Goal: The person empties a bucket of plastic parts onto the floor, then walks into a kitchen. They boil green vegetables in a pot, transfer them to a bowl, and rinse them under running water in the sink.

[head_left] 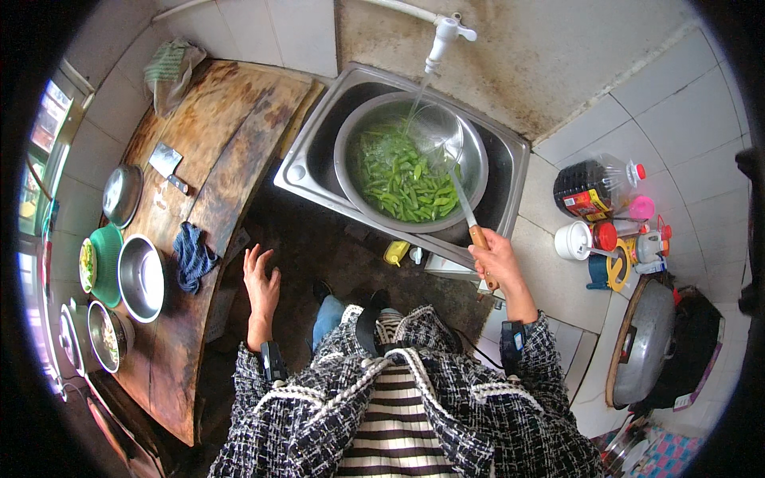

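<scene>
My right hand [498, 263] is wrapped round the wooden handle of a metal mesh skimmer [463, 196], whose round mesh head dips into a large steel basin [347, 177]. Sliced green vegetables [405, 182] float in water inside it, perhaps peppers or beans. The basin rests in a steel sink [296, 172]. From the white tap [448, 33] above, a thin stream of water falls into the basin. My left hand [261, 291] hangs in the air between the sink and the wooden table, fingers apart, holding nothing.
On the wooden table [231, 119] at left lie a cleaver [167, 166], a dark blue cloth [193, 256], a steel bowl [142, 279] and a green basket [106, 267]. A dark sauce bottle [594, 188], several jars and a large lidded pan [649, 342] line the right counter.
</scene>
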Motion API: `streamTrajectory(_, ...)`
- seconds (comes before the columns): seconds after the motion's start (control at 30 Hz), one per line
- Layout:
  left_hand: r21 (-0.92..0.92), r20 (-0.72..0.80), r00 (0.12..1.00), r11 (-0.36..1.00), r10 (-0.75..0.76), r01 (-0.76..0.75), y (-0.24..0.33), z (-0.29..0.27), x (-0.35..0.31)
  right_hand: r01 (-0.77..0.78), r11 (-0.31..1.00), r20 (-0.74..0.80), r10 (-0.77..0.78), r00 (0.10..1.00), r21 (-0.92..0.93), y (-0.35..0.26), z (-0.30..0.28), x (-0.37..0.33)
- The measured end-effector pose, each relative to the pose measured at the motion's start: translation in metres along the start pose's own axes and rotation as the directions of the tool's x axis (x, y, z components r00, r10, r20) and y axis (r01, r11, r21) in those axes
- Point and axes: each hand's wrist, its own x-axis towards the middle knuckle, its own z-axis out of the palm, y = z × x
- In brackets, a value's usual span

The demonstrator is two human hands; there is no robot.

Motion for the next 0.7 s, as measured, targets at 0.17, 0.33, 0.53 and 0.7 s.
streamTrajectory(0.17,-0.064,-0.026,0.996,0.995,0.081,-0.082,0.017,-0.002,0.026,-0.146,0.971,0.185,0.110,0.977,0.191,-0.009,-0.003,-0.022)
streamTrajectory(0.33,-0.157,-0.032,0.987,0.974,0.158,-0.161,0.051,-0.006,0.065,-0.133,0.965,0.200,0.088,0.976,0.224,-0.017,-0.007,-0.049)
streamTrajectory(0.53,-0.287,0.006,0.979,0.938,0.203,-0.193,0.114,0.002,0.107,-0.099,0.968,0.172,0.059,0.983,0.231,-0.027,-0.013,-0.069)
streamTrajectory(0.7,-0.348,0.063,0.927,0.879,0.370,-0.327,0.164,0.021,0.136,-0.081,0.975,0.180,0.043,0.983,0.208,-0.027,-0.016,-0.080)
